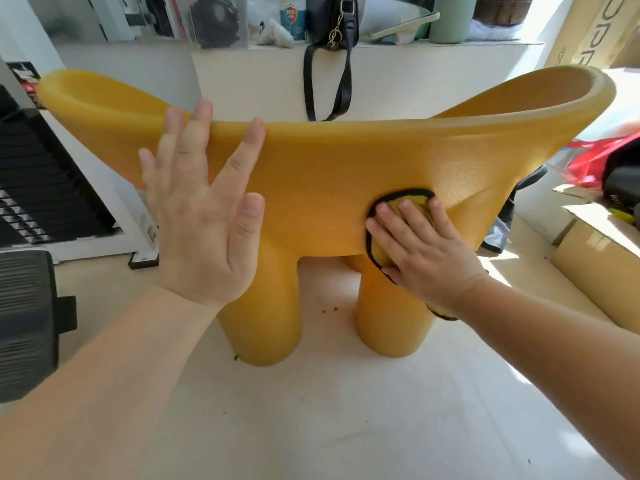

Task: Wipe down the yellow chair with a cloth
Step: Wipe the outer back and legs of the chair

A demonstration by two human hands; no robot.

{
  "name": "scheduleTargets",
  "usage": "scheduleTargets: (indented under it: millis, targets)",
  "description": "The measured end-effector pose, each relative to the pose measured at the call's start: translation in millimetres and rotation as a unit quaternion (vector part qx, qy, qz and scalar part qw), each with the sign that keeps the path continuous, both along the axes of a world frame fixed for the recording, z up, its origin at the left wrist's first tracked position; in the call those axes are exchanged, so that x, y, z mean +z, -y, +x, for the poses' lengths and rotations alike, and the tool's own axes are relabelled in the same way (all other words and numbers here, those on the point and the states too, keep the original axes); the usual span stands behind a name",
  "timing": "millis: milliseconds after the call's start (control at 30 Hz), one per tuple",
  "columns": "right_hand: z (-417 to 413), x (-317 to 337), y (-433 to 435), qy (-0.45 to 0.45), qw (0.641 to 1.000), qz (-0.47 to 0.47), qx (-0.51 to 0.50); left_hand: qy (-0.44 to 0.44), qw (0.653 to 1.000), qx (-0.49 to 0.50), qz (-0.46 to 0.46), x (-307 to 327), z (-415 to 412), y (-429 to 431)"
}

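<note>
The yellow chair [322, 168] stands on the pale floor in front of me, its curved back rim wide and its thick round legs below. My left hand [204, 209] is spread flat, fingers apart, against the chair's upper left rim, holding nothing. My right hand [420, 251] presses a yellow cloth with a black edge [398, 202] flat against the chair's outer side, just above the right leg. Part of the cloth hangs out below my wrist.
A black bag [332, 26] with a hanging strap sits on the ledge behind the chair, among bottles and clutter. Cardboard boxes [595, 251] and a red bag [599, 161] lie at the right. A black slatted rack [45, 188] and a dark grey unit [27, 323] stand at the left.
</note>
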State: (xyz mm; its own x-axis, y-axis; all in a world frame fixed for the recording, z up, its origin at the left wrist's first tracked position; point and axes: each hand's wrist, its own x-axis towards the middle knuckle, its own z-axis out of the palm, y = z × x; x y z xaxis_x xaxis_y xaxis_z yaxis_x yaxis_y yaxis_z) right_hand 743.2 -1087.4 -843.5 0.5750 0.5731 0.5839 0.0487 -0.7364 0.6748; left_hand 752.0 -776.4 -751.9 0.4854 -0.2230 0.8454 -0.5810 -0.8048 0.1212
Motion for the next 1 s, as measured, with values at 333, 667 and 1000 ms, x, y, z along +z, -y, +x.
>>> scheduleTargets:
  millis: [333, 667, 1000]
  targets:
    - [35, 22, -103, 0.039, 0.990, -0.128, 0.052, -0.010, 0.999, -0.018, 0.025, -1, 6, -20]
    - [12, 8, -36, -0.030, 0.992, -0.121, 0.019, -0.042, 0.984, 0.115, 0.126, -40, -3, -9]
    - [16, -12, -55, -0.073, 0.957, -0.272, -0.066, -0.048, 0.985, 0.124, 0.114, -47, -2, -5]
